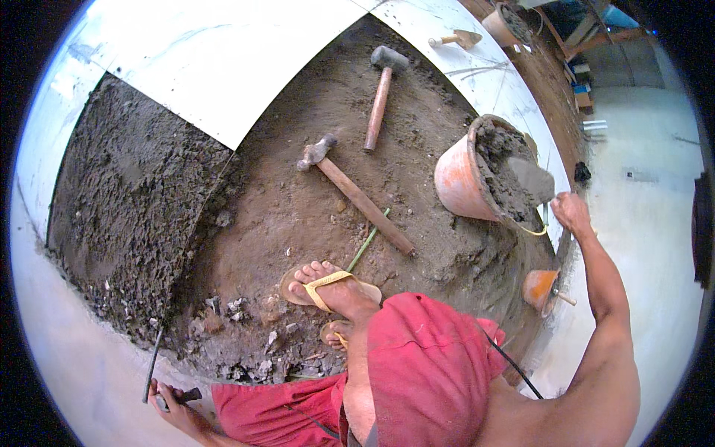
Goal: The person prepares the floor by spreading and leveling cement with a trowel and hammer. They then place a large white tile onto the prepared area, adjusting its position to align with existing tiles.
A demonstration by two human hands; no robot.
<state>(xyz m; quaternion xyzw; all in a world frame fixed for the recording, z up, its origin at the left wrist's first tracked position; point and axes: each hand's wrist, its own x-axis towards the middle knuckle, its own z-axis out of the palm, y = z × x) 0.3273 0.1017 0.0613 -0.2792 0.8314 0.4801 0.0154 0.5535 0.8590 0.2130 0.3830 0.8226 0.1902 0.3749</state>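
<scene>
My right hand grips a trowel, its blade in wet grey mortar in a worn orange-white bucket. My left hand, low at the left, is closed on a dark-handled object, beside an upright thin metal rod; whether it also holds the rod I cannot tell. A thin line runs up from the rod across the dark mortar bed. A wooden-handled hammer and a mallet lie on the soil ahead of my sandalled foot.
White tiles border the soil, with another trowel on them. A second bucket stands at the upper right. A small orange container with a handled tool is by my right arm. A green stick lies near my foot.
</scene>
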